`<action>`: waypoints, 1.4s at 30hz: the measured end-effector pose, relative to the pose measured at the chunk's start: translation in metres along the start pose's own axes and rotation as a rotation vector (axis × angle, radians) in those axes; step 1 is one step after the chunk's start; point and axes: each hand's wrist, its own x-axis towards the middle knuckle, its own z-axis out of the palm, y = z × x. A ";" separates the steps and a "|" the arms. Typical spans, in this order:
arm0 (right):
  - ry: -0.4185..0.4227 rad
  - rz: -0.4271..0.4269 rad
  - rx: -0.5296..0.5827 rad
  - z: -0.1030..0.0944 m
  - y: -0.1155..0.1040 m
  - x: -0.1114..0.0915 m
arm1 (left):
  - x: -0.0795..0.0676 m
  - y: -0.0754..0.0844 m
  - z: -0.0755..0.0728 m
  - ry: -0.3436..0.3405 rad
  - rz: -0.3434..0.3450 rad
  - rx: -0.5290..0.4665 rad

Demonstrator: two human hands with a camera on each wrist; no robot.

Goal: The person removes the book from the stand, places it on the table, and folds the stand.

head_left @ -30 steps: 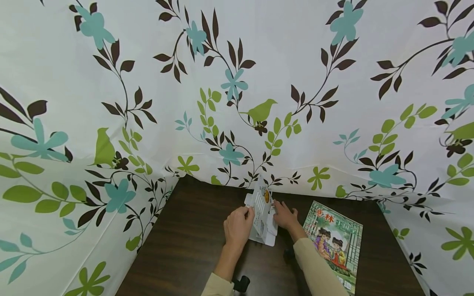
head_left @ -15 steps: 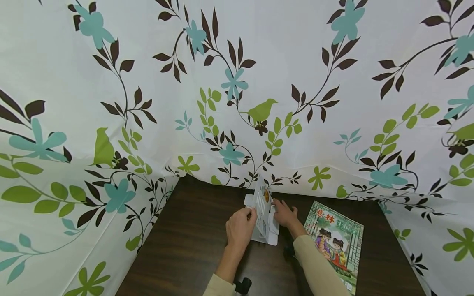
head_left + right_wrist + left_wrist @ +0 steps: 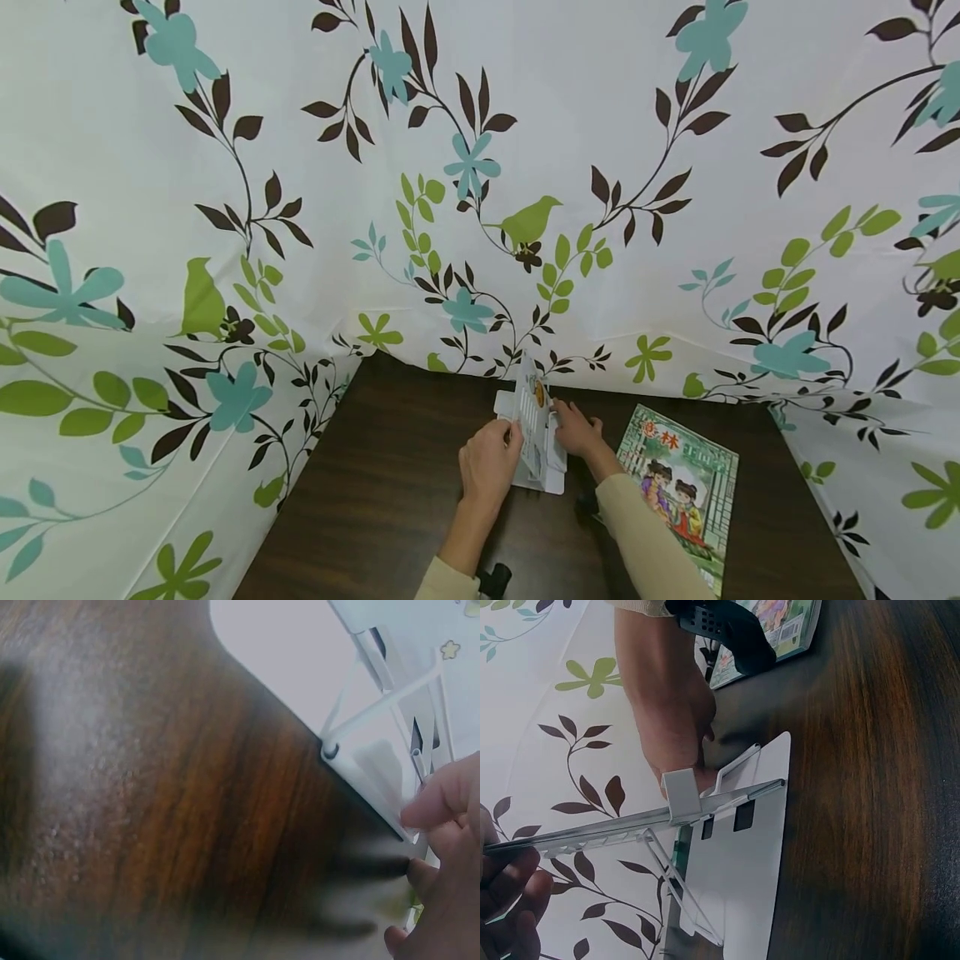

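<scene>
A white metal book stand point(image 3: 534, 425), with a flat base plate point(image 3: 742, 892), a printed upright panel and thin wire legs, stands on the dark wooden table. My left hand point(image 3: 487, 462) pinches the near edge of the panel; in the left wrist view its fingers point(image 3: 514, 900) curl at the panel's end. On the panel's other side, my right hand point(image 3: 577, 432) reaches in low, with thumb and fingers at the base corner near a wire leg point(image 3: 390, 697). The panel partly hides those fingertips in the head view. A small clip point(image 3: 681, 796) shows at the panel's edge.
An illustrated magazine point(image 3: 678, 500) lies flat to the right, beside my right forearm. A white curtain point(image 3: 420, 250) with leaves, birds and flowers hangs behind the table and along both sides. Dark wrist cameras point(image 3: 493, 579) sit on the wrists.
The book stand has shifted and turned slightly to the right, and my left hand has moved with it. The right hand keeps nearly the same place. The head view has shifted a little.
</scene>
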 end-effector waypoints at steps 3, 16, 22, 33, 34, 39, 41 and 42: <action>0.003 -0.005 0.030 -0.005 0.003 0.001 | 0.002 0.002 0.001 0.000 -0.005 -0.015; 0.094 0.016 0.355 -0.006 -0.005 -0.011 | -0.009 -0.016 0.005 -0.099 -0.160 -0.130; 0.238 0.040 0.522 -0.010 -0.026 -0.023 | -0.011 -0.031 0.008 -0.139 -0.188 -0.151; 0.229 -0.082 0.580 -0.037 -0.077 -0.047 | -0.009 -0.043 0.018 -0.321 -0.045 -0.317; 0.207 -0.092 0.583 -0.039 -0.082 -0.050 | -0.009 -0.045 0.020 -0.350 -0.042 -0.319; 0.115 -0.115 0.587 -0.040 -0.100 -0.063 | -0.005 -0.060 0.034 -0.494 -0.018 -0.388; 0.096 -0.107 0.588 -0.038 -0.104 -0.065 | -0.006 -0.077 0.053 -0.488 0.068 -0.379; 0.095 -0.108 0.582 -0.037 -0.106 -0.066 | -0.006 -0.084 0.062 -0.479 0.102 -0.382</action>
